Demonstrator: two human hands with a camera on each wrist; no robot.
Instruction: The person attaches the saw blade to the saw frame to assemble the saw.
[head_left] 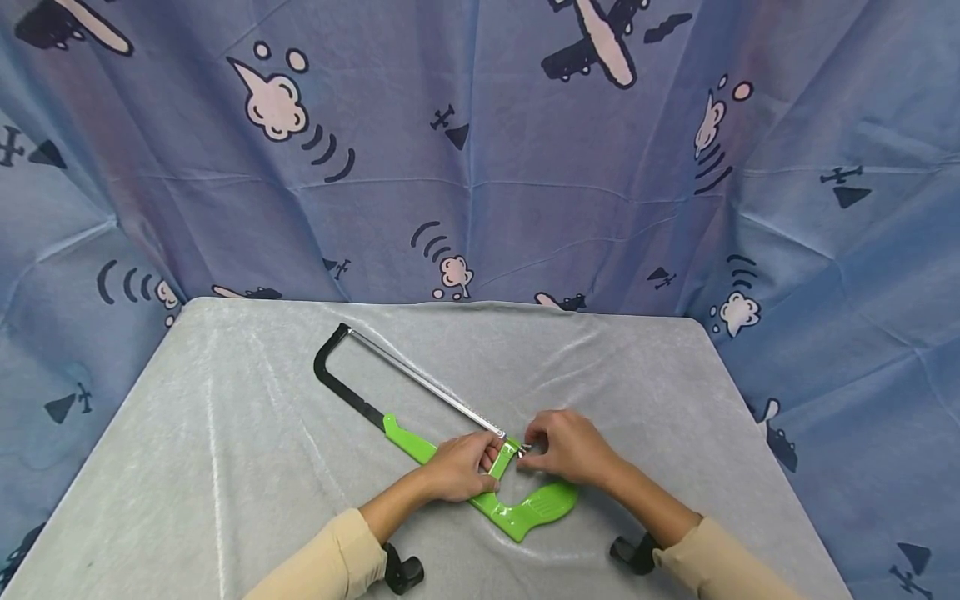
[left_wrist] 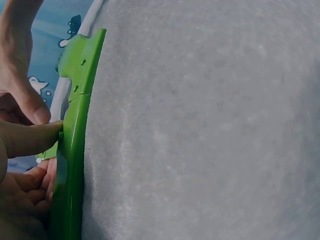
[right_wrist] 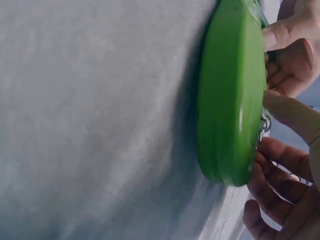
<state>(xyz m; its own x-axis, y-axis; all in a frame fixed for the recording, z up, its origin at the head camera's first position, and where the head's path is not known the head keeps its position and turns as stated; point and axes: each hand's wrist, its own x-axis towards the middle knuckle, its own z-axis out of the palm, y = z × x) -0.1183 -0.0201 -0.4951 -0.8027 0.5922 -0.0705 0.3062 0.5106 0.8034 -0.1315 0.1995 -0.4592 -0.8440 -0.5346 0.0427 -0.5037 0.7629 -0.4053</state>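
Observation:
A hacksaw with a green handle (head_left: pixel 550 502), a black bowed frame (head_left: pixel 349 395) and a silver blade (head_left: pixel 427 382) lies slantwise on the cloth-covered table. My left hand (head_left: pixel 459 468) grips its green front post, thumb on top and fingers curled beneath. At the handle end of the blade is a metal wing nut (right_wrist: pixel 265 122), with the thumb and index fingertips of my right hand (head_left: pixel 573 448) on either side of it, pinching it. In the left wrist view the green frame (left_wrist: pixel 75 130) stands edge-on beside the left thumb.
Grey plush cloth (head_left: pixel 247 467) covers the table. A blue curtain (head_left: pixel 510 150) printed with planes and clouds hangs behind its far edge and along the sides. Black wrist straps (head_left: pixel 403 571) show near both sleeves.

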